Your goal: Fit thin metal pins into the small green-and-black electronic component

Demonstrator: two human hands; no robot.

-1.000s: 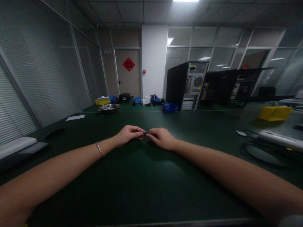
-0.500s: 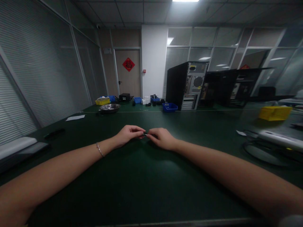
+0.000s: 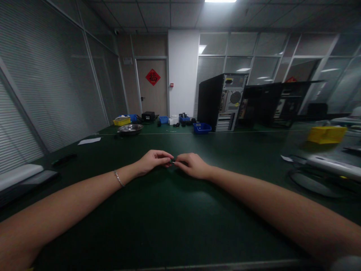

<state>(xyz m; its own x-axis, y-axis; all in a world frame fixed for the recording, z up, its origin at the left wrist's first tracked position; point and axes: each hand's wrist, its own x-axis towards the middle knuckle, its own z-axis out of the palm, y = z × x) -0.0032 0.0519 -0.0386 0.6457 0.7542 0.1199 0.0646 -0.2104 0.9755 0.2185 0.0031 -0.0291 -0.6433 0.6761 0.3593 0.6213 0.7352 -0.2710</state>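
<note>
Over the middle of the dark green table (image 3: pixel 166 222), my left hand (image 3: pixel 153 161) pinches a tiny dark and silvery piece (image 3: pixel 172 162) between thumb and fingers. Facing it from the right, my right hand (image 3: pixel 193 165) is closed in a pinch at the piece's other end. The fingertips of both hands are almost touching. Most of the piece is hidden by the fingers, and its shape is too small to tell. A thin bracelet (image 3: pixel 119 178) circles my left wrist.
Behind my hands stand a metal bowl (image 3: pixel 130 129), a blue bin (image 3: pixel 202 128) and a black computer tower (image 3: pixel 217 101). A yellow bin (image 3: pixel 327 134) and black cables (image 3: pixel 313 187) lie at the right. White paper (image 3: pixel 89 141) and a dark device (image 3: pixel 31 184) are at the left.
Both hands stay in nearly the same place, still pinched together around the small piece. The view has shifted very slightly.
</note>
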